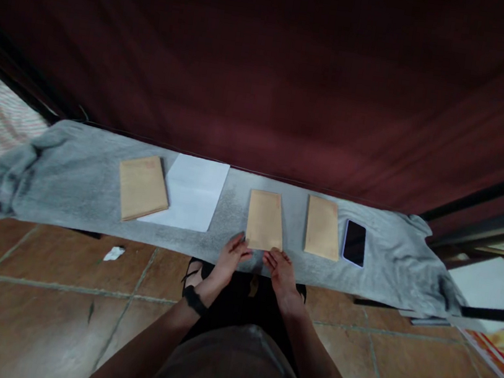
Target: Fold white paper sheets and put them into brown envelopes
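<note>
A brown paper envelope [266,219] lies in front of me on a grey cloth, its near edge between my two hands. My left hand [230,256] pinches the near left corner of this envelope. At the near right corner, my right hand [279,269] has its fingers closed on the same edge. To the right rests a second brown envelope [323,227], apart from my hands. On the left, a stack of brown envelopes [143,187] partly covers some white paper [195,193].
A phone [355,243] lies right of the second envelope. Grey cloth [78,189] covers the narrow surface, which ends at a dark red panel [264,103] behind. On the tiled floor [51,311] is a crumpled white scrap [114,253]. Black bars [490,191] stand at the right.
</note>
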Action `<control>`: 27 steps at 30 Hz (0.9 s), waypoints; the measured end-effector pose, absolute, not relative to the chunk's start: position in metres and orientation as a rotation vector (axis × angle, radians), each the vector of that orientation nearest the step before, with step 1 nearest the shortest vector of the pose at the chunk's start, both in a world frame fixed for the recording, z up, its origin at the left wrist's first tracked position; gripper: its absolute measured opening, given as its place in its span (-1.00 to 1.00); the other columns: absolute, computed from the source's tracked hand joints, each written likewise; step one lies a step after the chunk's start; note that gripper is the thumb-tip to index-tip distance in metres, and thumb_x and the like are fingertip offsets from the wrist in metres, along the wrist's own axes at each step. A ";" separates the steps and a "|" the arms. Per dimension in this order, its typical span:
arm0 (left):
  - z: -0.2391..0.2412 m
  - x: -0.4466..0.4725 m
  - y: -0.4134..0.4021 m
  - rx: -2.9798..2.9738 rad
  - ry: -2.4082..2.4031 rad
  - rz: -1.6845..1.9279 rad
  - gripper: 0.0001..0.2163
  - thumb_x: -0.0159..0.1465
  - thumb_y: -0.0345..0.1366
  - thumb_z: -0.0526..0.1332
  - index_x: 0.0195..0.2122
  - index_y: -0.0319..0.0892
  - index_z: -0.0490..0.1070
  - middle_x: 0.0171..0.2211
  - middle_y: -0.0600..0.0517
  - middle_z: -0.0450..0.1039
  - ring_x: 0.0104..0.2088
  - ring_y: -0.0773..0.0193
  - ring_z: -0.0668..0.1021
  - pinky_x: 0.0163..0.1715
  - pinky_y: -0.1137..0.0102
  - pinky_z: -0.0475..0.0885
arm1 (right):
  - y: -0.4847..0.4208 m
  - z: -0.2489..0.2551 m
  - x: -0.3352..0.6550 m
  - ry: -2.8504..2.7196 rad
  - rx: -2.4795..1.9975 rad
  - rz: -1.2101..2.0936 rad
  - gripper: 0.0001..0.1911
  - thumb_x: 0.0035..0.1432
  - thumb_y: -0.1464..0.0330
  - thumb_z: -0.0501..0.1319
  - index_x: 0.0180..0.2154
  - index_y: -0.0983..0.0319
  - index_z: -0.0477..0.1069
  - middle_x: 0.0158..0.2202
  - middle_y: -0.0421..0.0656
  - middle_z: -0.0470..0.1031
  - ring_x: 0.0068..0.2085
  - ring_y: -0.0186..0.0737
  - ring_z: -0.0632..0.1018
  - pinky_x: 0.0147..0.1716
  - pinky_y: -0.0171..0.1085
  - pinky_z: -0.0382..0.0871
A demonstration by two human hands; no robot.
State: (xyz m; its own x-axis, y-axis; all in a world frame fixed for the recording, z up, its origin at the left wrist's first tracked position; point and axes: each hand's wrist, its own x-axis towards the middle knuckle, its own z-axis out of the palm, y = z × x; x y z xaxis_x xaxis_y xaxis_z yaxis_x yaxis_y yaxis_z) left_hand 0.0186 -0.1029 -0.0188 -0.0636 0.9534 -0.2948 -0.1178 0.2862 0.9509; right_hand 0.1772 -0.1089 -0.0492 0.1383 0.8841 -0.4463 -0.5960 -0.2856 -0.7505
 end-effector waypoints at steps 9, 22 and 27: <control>-0.018 0.025 -0.098 0.460 1.117 1.161 -0.68 -0.04 -0.23 0.51 -0.33 -0.24 0.48 -0.35 -0.03 0.62 -0.35 0.22 0.65 -0.18 0.28 0.59 | -0.116 -0.040 0.166 -0.288 -1.094 1.502 -0.72 -0.11 0.29 0.51 -0.42 0.21 0.45 -0.44 -0.22 0.57 -0.36 -0.23 0.64 -0.28 -0.26 0.58; -0.013 0.030 -0.098 0.383 1.065 1.180 -0.58 -0.02 -0.18 0.53 -0.19 -0.23 0.49 -0.30 -0.08 0.63 -0.28 0.18 0.67 -0.11 0.27 0.56 | -0.094 -0.009 0.175 -0.933 -1.331 0.924 -0.71 0.23 0.18 0.25 -0.21 0.24 0.61 -0.23 -0.09 0.67 -0.27 -0.15 0.65 -0.16 -0.16 0.59; -0.006 0.029 -0.092 0.332 1.044 1.160 -0.65 0.15 -0.14 0.42 -0.13 -0.23 0.47 -0.22 -0.15 0.63 -0.18 0.13 0.67 -0.08 0.24 0.56 | -0.110 -0.012 0.183 -1.709 -1.470 0.402 -0.49 0.32 0.52 0.01 0.25 0.20 0.35 0.20 -0.04 0.47 0.21 -0.14 0.49 0.19 -0.14 0.41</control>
State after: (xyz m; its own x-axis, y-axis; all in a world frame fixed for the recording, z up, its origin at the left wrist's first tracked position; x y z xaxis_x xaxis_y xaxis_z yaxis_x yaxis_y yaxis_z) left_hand 0.0292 -0.0923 -0.0057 0.0198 0.8663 -0.4991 -0.5873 0.4141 0.6954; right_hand 0.1832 -0.1098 -0.0117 0.0246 0.9268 0.3746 0.6626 0.2655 -0.7004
